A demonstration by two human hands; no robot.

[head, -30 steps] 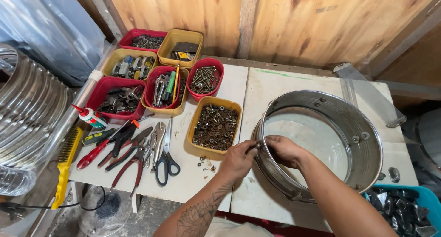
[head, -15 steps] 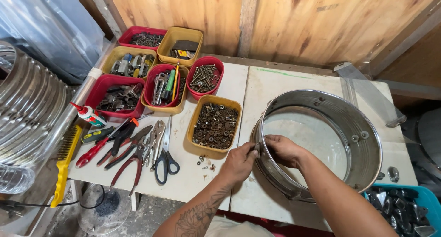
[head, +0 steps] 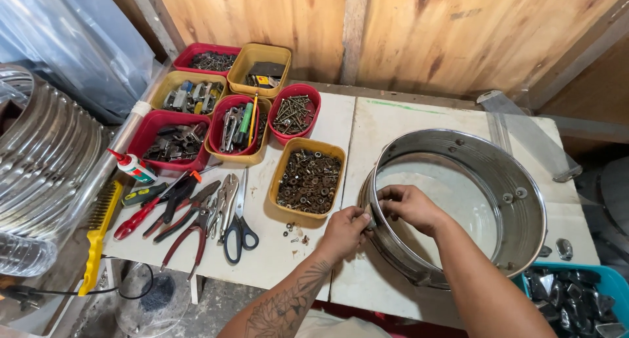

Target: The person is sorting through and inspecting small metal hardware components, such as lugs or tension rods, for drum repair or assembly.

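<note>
Hands meet at the near-left wall of the steel drum shell [head: 458,207], which lies flat on the right half of the desk [head: 367,121]. I have the left hand [head: 345,231] outside the wall, fingers pinched against the rim; the right hand [head: 409,207] reaches inside the shell, fingers curled against the same spot. Whatever small part sits between them is hidden, so I cannot tell what either grasps beyond the wall itself.

Status, as I judge it: several fasteners [head: 511,195] already show on the far inner wall, so some fitting appears done. The point under my hands is in progress. How many positions remain I cannot tell.

Supply: the yellow tray of nuts and washers [head: 308,179] stands just left of the shell, with loose pieces [head: 295,232] on the desk beside it. Pliers and scissors [head: 237,226] lie untouched further left.
</note>
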